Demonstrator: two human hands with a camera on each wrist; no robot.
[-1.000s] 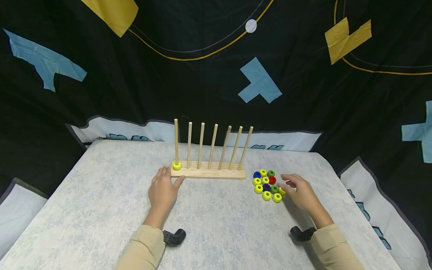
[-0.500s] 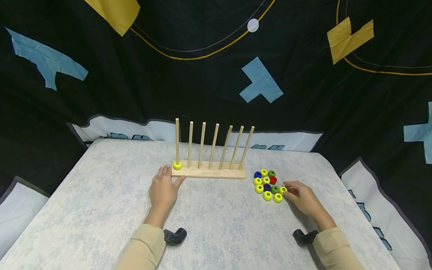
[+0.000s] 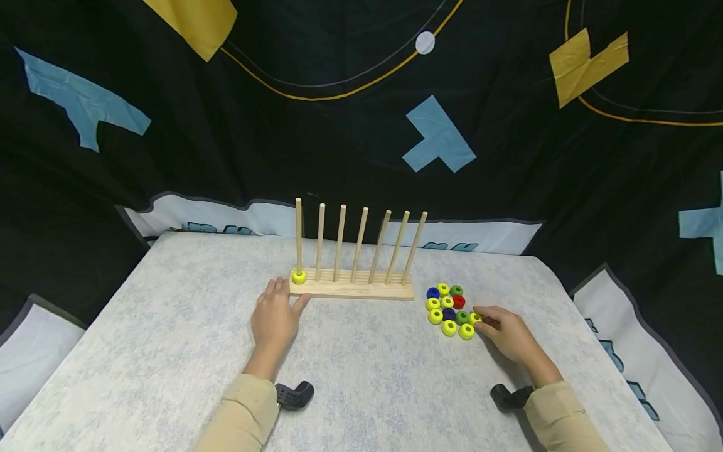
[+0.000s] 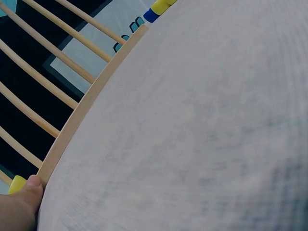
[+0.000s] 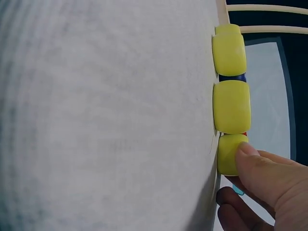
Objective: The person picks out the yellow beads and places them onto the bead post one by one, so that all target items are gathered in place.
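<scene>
A wooden peg stand (image 3: pixel 351 289) with several upright dowels stands at the back of the table, a yellow bead (image 3: pixel 299 277) low on its leftmost dowel. My left hand (image 3: pixel 275 320) holds the stand's left front corner; in the left wrist view the thumb (image 4: pixel 32 186) lies against the front edge. At the right, my right hand (image 3: pixel 506 333) pinches a yellow bead (image 5: pixel 228 155) at the right edge of a cluster of loose beads. Its thumb (image 5: pixel 249 151) covers part of the bead, and the fingers behind are partly hidden.
Beside the pinched bead lie more yellow beads (image 3: pixel 466 331), green beads (image 3: pixel 462 317), blue beads (image 3: pixel 432 292) and a red bead (image 3: pixel 459 302). A dark cloth (image 3: pixel 339 144) hangs behind the pale table (image 3: pixel 361 376). Black wrist cameras (image 3: pixel 295 395) sit at the sleeve cuffs.
My right hand has closed its thumb and fingertips on the rightmost yellow bead, which remains beside the cluster. The left hand stays at the stand's corner; the head view has shifted slightly.
</scene>
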